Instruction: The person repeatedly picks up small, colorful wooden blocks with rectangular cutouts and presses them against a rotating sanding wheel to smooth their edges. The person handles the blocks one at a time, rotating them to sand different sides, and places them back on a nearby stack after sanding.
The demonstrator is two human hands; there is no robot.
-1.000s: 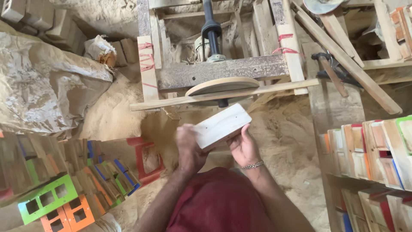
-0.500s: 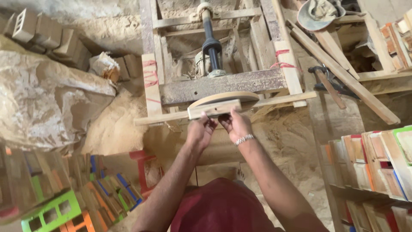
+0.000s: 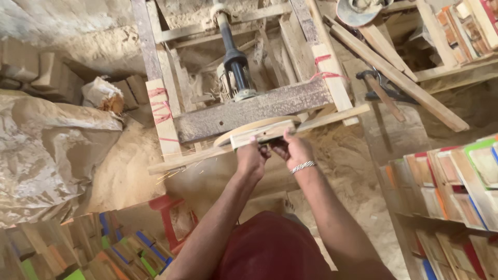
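1. A pale wooden block [image 3: 262, 136] is gripped at its near edge by both hands and is pressed against the rim of a round sanding disc [image 3: 244, 128].
2. The fingers of the left hand [image 3: 252, 158] are curled shut around the block's left part.
3. The right hand [image 3: 294, 151], with a metal bracelet [image 3: 302, 166] at its wrist, is closed on the block's right part.
4. The disc is mounted on a rough wooden frame [image 3: 249, 111], with a dark motor shaft [image 3: 233, 57] above it.
5. Sawdust [image 3: 122, 171] is heaped below the frame; sparks or chips are seen at the disc's left.
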